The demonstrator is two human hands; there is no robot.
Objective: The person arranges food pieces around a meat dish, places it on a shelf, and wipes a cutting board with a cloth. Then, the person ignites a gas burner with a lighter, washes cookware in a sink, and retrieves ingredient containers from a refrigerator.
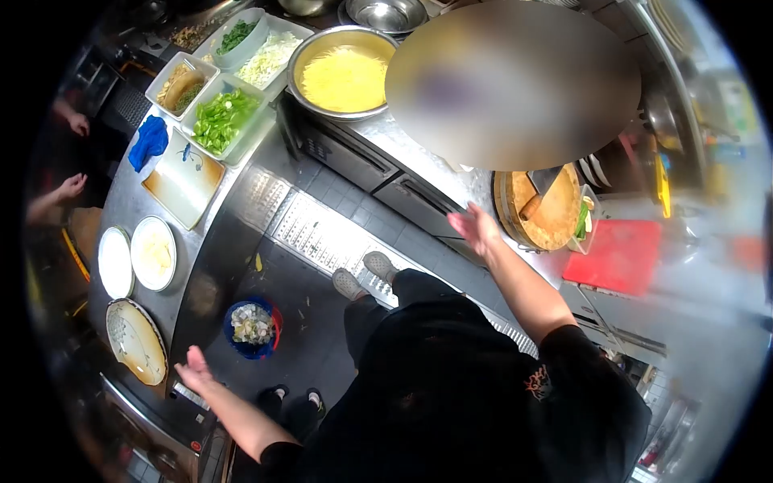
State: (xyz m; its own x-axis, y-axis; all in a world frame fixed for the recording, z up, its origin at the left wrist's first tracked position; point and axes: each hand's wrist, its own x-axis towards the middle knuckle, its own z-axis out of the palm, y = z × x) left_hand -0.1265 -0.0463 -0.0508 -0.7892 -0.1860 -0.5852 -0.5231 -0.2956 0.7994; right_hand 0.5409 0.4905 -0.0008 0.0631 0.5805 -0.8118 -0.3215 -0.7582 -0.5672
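Note:
My left hand [195,372] is held out at the lower left with its fingers spread and nothing in it, close to an oval patterned dish [137,342] on the steel counter's edge. At the right, my right hand [477,230] is also empty, palm turned up and fingers apart, beside a round wooden chopping block [517,211]. A cleaver [543,179] with a wooden handle lies on that block. Neither hand visibly touches anything.
White plates [114,262], a rectangular dish [183,179], a blue cloth [148,143], tubs of green vegetables [221,121] and a bowl of yellow shreds [345,78] stand on counters. A waste bucket [253,351] sits on the floor. Another person's hands [74,187] show at left; a blurred oval hides the upper right.

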